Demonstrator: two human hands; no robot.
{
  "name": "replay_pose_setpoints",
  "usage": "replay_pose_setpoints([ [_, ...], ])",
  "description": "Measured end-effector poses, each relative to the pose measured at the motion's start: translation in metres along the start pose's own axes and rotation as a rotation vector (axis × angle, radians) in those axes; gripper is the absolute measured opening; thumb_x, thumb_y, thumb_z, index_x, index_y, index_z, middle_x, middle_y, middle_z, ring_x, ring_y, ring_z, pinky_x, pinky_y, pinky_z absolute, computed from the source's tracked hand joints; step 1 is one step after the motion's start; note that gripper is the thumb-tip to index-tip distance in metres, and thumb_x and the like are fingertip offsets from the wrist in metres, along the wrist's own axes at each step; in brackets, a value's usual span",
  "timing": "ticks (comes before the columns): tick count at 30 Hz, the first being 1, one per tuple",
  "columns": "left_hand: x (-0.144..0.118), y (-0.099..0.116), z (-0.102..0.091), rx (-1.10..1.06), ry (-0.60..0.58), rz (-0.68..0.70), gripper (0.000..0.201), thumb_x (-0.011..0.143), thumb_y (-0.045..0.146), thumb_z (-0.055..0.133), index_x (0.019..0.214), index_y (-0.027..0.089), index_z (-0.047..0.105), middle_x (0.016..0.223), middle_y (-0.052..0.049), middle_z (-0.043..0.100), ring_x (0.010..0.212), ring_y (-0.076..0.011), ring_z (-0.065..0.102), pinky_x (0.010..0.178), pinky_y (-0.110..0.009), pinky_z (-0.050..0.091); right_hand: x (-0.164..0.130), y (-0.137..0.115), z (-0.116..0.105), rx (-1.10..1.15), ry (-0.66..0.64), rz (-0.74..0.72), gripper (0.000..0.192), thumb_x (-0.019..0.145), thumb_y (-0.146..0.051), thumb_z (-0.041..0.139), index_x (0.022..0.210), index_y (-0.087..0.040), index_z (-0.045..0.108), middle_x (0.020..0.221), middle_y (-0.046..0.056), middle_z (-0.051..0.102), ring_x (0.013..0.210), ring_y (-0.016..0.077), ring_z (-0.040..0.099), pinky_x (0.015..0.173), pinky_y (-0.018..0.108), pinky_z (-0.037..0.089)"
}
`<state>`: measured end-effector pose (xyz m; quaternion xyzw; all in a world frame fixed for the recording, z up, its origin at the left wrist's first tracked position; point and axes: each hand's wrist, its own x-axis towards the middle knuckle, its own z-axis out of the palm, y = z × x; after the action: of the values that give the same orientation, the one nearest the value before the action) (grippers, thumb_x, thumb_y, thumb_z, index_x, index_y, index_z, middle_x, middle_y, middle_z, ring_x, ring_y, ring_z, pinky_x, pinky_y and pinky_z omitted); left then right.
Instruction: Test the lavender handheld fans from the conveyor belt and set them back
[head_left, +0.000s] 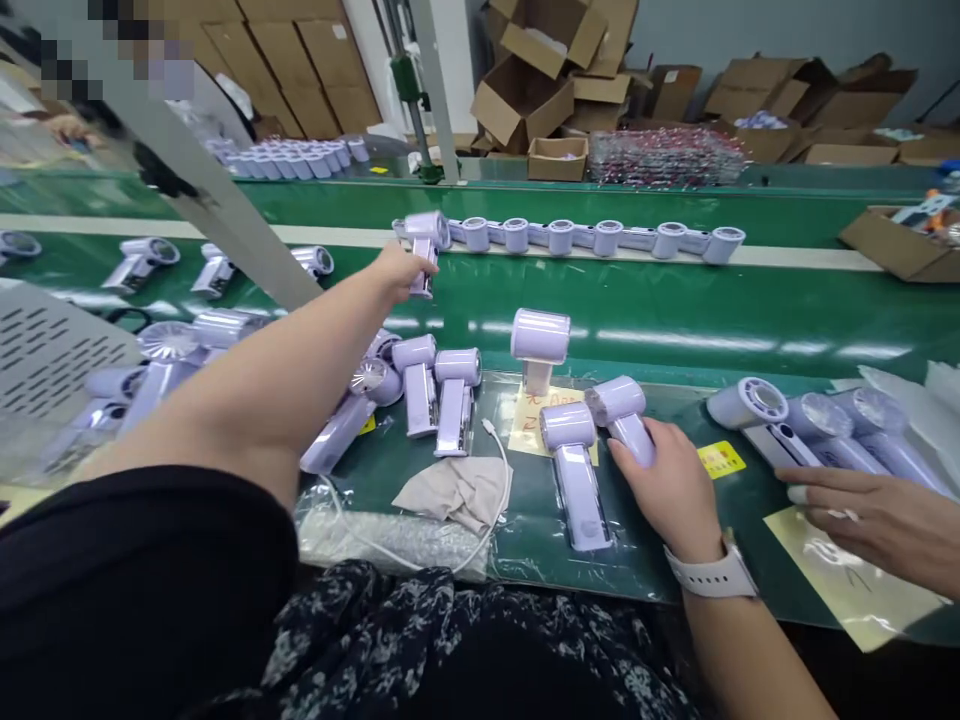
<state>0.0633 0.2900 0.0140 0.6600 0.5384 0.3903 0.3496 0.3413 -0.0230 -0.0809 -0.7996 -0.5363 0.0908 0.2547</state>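
Note:
My left hand reaches out over the green conveyor, its fingers closed round the handle of a lavender handheld fan. That fan is at the left end of a row of similar fans. Close to my body, my right hand grips another lavender handheld fan by its handle. Just left of it a fan in clear wrap lies on the bench, and one more fan stands upright behind. Two fans lie side by side left of a beige cloth.
A co-worker's hand rests by a fan at the right, near a yellow paper. A white cable curls across the bench. A grey metal post slants across the left. An open carton sits at the far right.

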Motion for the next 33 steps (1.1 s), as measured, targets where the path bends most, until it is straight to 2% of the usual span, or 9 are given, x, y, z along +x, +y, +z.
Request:
replay_pose_setpoints([
  [3,-0.040,0.000,-0.045,-0.123,0.015,-0.034,0.026,0.098,0.036,0.066,0.115,0.016,0.062,0.088,0.001,0.067,0.079,-0.0116,0.066,0.085,-0.036,0.062,-0.003,0.008,-0.009,0.111,-0.006,0.036,0.048,0.091,-0.058,0.054,0.113,-0.017,0.064,0.104,0.017,0.072,0.093,0.0349,0.067,0.078,0.046,0.053],
  [6,-0.132,-0.003,-0.069,-0.265,-0.069,-0.047,0.039,0.092,0.061,0.067,0.101,0.023,0.063,0.079,0.000,0.068,0.071,-0.0172,0.070,0.076,-0.044,0.065,-0.014,0.005,-0.020,0.344,-0.023,0.056,0.049,0.094,-0.061,0.053,0.116,-0.018,0.060,0.103,0.015,0.073,0.084,0.0309,0.070,0.072,0.043,0.056],
  [8,-0.203,-0.004,-0.056,-0.453,-0.230,-0.101,0.061,0.082,0.083,0.058,0.098,0.025,0.067,0.086,-0.008,0.074,0.073,-0.0248,0.074,0.068,-0.048,0.066,-0.026,-0.011,-0.024,0.593,-0.094,0.028,0.045,0.095,-0.059,0.058,0.118,-0.021,0.059,0.107,0.014,0.073,0.086,0.0294,0.071,0.075,0.042,0.058],
  [10,-0.262,-0.007,-0.027,-0.710,-0.396,-0.111,0.067,0.072,0.082,0.071,0.107,0.025,0.071,0.107,-0.014,0.078,0.088,-0.0313,0.077,0.071,-0.049,0.066,-0.038,-0.039,-0.024,0.765,-0.262,-0.069,0.046,0.095,-0.055,0.062,0.127,-0.023,0.058,0.116,0.014,0.072,0.094,0.0297,0.072,0.082,0.043,0.059],
  [13,-0.309,-0.013,0.017,-0.907,-0.387,-0.095,0.069,0.064,0.073,0.084,0.109,0.022,0.073,0.115,-0.015,0.078,0.104,-0.0347,0.076,0.087,-0.049,0.064,-0.048,-0.092,-0.018,0.657,-0.373,-0.293,0.055,0.098,-0.050,0.058,0.146,-0.022,0.050,0.138,0.016,0.065,0.122,0.0336,0.065,0.100,0.049,0.055],
  [17,-0.307,-0.021,0.020,-0.969,-0.221,-0.123,0.065,0.068,0.070,0.083,0.110,0.022,0.073,0.104,-0.011,0.080,0.104,-0.0318,0.076,0.091,-0.046,0.063,-0.036,-0.142,-0.001,0.281,-0.383,-0.532,0.040,0.107,-0.035,0.041,0.139,-0.021,0.061,0.134,0.014,0.067,0.127,0.0299,0.063,0.106,0.046,0.052],
  [22,-0.280,-0.028,-0.016,-0.956,0.021,0.038,0.068,0.066,0.085,0.072,0.084,0.019,0.074,0.089,-0.010,0.078,0.106,-0.0345,0.074,0.092,-0.044,0.062,-0.001,-0.163,0.037,-0.199,-0.412,-0.393,0.025,0.098,-0.007,0.046,0.106,-0.005,0.069,0.109,0.028,0.072,0.102,0.0390,0.072,0.084,0.048,0.055],
  [28,-0.277,-0.031,-0.026,-1.020,0.101,0.056,0.067,0.064,0.086,0.073,0.080,0.021,0.075,0.083,-0.008,0.075,0.111,-0.0379,0.072,0.090,-0.046,0.063,-0.005,-0.159,0.023,-0.114,-0.486,-0.387,0.014,0.099,-0.013,0.053,0.105,-0.012,0.065,0.088,0.015,0.075,0.084,0.0291,0.074,0.072,0.036,0.054],
  [33,-0.276,-0.015,-0.021,-1.224,0.021,-0.072,0.070,0.066,0.087,0.069,0.088,0.021,0.073,0.103,-0.011,0.076,0.126,-0.0397,0.065,0.095,-0.051,0.061,-0.038,-0.144,-0.002,0.537,-0.747,-0.330,0.026,0.093,-0.041,0.059,0.097,-0.019,0.073,0.075,0.005,0.073,0.068,0.0225,0.071,0.063,0.032,0.055],
])
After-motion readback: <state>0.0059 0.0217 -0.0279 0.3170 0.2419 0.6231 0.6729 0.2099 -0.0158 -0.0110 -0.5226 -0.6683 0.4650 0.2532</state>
